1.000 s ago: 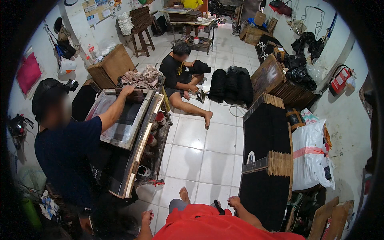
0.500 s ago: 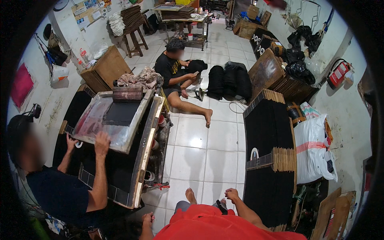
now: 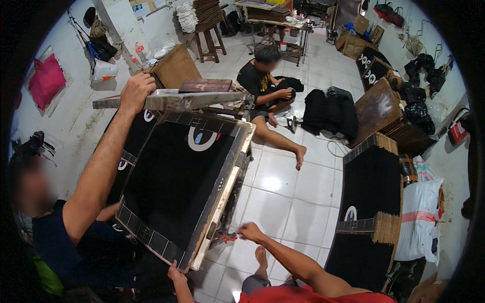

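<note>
A black fabric panel on a thin board (image 3: pixel 174 174), printed with a white-and-blue eye shape, lies on the worktable at left. My left hand (image 3: pixel 178 275) is at the board's near corner, thumb and fingers closed on its edge. My right hand (image 3: pixel 250 231) hangs over the floor right of the table, fingers curled with nothing visible in them. Near it a red clamp (image 3: pixel 226 237) sticks out from the table. At the left a co-worker's raised hand (image 3: pixel 137 91) holds up a screen-printing frame (image 3: pixel 172 101), tilted above the table's far end. A squeegee (image 3: pixel 204 85) rests on the frame.
On the right stand black panels on boards (image 3: pixel 371 177), a white sack (image 3: pixel 417 222) and leaning brown boards (image 3: pixel 376 103). A person (image 3: pixel 260 83) sits on the tiled floor (image 3: pixel 273 182) beside black bundles (image 3: pixel 331 113), one leg stretched out.
The co-worker has lifted the screen frame, uncovering the printed panel. My left hand has moved up to the board's corner; my right hand has swung left toward the table. The view has turned left.
</note>
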`<state>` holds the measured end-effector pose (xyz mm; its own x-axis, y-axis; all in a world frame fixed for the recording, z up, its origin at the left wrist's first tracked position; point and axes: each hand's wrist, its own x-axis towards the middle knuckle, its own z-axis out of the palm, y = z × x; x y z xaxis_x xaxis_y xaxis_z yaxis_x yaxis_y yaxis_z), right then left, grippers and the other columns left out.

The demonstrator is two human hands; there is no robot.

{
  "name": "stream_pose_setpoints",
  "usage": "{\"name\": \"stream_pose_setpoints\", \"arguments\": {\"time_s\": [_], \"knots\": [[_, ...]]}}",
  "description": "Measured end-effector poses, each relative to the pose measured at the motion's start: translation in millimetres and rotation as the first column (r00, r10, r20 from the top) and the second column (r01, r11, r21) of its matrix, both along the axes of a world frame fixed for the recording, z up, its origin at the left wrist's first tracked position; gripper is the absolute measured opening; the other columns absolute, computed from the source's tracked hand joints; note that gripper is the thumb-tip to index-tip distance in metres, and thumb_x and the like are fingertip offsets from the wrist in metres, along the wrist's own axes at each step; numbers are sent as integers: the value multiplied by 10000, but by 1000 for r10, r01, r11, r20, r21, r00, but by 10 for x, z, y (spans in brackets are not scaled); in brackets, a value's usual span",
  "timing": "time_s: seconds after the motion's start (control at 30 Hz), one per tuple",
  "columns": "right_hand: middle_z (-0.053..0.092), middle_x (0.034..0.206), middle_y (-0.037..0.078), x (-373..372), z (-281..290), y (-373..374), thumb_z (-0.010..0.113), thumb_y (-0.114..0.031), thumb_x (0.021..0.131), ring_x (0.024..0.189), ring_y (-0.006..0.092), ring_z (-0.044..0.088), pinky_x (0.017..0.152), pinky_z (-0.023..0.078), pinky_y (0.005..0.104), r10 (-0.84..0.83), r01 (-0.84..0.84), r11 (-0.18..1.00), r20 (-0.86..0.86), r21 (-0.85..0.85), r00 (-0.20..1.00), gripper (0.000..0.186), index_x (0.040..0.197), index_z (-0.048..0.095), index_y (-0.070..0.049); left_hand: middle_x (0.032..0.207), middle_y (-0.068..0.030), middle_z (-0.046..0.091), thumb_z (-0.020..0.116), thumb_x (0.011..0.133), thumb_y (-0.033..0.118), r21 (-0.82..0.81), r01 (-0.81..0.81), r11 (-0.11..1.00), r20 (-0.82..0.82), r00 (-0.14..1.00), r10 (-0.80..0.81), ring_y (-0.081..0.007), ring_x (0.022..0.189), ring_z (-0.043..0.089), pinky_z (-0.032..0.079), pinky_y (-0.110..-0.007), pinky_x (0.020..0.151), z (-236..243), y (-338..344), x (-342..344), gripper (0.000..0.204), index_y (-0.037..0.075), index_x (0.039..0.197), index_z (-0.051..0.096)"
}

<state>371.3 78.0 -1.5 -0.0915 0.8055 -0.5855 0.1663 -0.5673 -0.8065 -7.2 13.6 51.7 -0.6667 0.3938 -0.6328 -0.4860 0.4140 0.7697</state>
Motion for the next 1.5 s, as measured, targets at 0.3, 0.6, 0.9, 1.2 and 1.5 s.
{"name": "stream_pose_setpoints", "arguments": {"time_s": [0.3,0.6,0.9,1.2,1.5], "knots": [[638,916,76,-707,378,1476,623,-37,817,839,212,631,780,526,395,-338,320,910,-920,-265,198,165,978,587,-46,882,-130,612,661,790,52,235,157,959,-88,986,-140,-241,798,596,484,-350,717,593,-105,3,153,-50,867,577],[626,873,91,153,990,388,633,43,711,773,218,624,748,520,374,-314,419,891,-904,-174,290,254,951,571,-12,750,-209,571,664,814,204,-105,58,993,-886,448,-119,-258,774,536,421,-400,674,514,-241,-799,317,-73,698,563],[629,801,73,1630,1897,-2156,625,75,652,700,188,619,678,503,322,-404,652,749,-861,-117,309,281,916,594,-15,1026,-137,542,713,783,197,120,559,820,-861,470,-194,-217,944,530,418,-313,853,1128,537,877,476,-59,1111,483],[656,864,115,2288,2520,-4438,598,132,590,760,244,646,716,528,352,-357,855,517,-918,-42,170,376,937,618,-10,942,-81,589,737,749,259,59,985,161,-867,130,-482,-179,890,545,424,-296,823,2295,1037,3721,471,-16,1084,553],[633,967,113,2224,2609,-5185,611,143,525,906,258,614,803,496,367,-301,945,319,-939,67,168,540,1040,590,-21,840,-93,651,673,787,445,-12,972,-234,-758,-162,-632,-158,719,599,459,-265,707,4001,1399,5224,528,-52,962,643]]}}
